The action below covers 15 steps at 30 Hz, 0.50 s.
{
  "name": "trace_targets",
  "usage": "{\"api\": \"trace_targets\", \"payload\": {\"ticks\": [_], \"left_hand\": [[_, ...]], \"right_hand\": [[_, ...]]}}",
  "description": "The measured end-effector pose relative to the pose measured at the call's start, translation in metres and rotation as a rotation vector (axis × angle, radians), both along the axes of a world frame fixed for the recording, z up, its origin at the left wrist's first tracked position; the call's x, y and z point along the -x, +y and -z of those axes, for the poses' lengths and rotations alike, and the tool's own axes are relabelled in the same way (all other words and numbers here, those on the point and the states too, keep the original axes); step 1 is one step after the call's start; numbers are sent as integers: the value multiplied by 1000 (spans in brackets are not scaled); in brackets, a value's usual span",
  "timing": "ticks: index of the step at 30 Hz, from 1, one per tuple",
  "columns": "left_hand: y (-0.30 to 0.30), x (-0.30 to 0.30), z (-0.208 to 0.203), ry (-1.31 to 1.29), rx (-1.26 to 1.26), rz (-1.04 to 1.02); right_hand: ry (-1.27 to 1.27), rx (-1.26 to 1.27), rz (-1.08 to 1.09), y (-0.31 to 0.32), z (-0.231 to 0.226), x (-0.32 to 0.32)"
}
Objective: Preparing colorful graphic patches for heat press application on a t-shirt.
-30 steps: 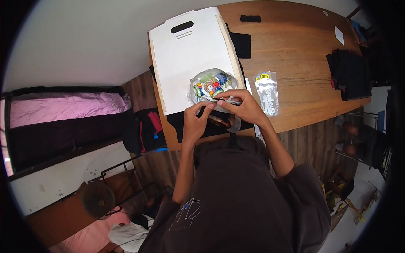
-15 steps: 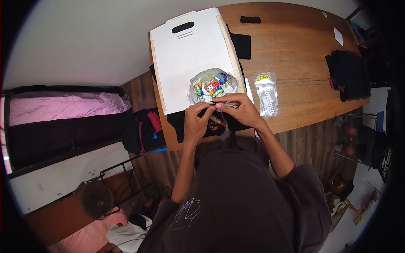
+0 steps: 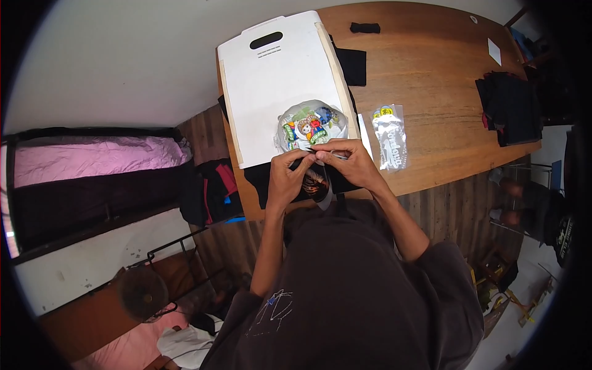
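Both hands meet over the near edge of a white board [image 3: 271, 105], thumbs and fingertips pinched close together. Between them hangs a clear film with a dark and orange print [image 3: 317, 188], its upper edge hidden by the fingers. My left hand [image 3: 287, 179] and my right hand [image 3: 354, 161] are both closed at that upper edge. A small dark tip shows above the fingertips, too small to name. Just beyond the hands, a whitish plastic bag with colourful cartoon prints [image 3: 311, 126] lies on the board. Black cloth [image 3: 259, 182] lies under the board's near edge.
To the right, a clear film with white and yellow print [image 3: 390, 139] lies on the wooden table [image 3: 438, 92]. A pile of dark garments [image 3: 509, 111] sits at the table's right end. A small black folded cloth [image 3: 365, 28] lies far back. Another person's legs [image 3: 509, 200] show at right.
The hands stay pinched together in almost the same place, with only slight finger movement. The hanging printed film has tilted a little.
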<state>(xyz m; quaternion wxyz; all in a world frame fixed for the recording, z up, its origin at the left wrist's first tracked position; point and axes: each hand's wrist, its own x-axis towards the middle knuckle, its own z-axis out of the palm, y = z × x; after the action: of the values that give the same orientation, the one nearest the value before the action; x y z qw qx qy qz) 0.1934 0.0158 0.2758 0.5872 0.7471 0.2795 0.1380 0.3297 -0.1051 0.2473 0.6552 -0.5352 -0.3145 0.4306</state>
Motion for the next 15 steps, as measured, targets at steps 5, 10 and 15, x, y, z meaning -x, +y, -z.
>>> {"api": "trace_targets", "payload": {"ticks": [5,10,15], "left_hand": [[2,0,5,-3,-14,-2],[7,3,15,57,-33,-7],[10,3,17,52,-3,-21]], "right_hand": [[36,16,20,2,8,2],[67,46,24,6,16,4],[212,122,26,8,17,0]]}}
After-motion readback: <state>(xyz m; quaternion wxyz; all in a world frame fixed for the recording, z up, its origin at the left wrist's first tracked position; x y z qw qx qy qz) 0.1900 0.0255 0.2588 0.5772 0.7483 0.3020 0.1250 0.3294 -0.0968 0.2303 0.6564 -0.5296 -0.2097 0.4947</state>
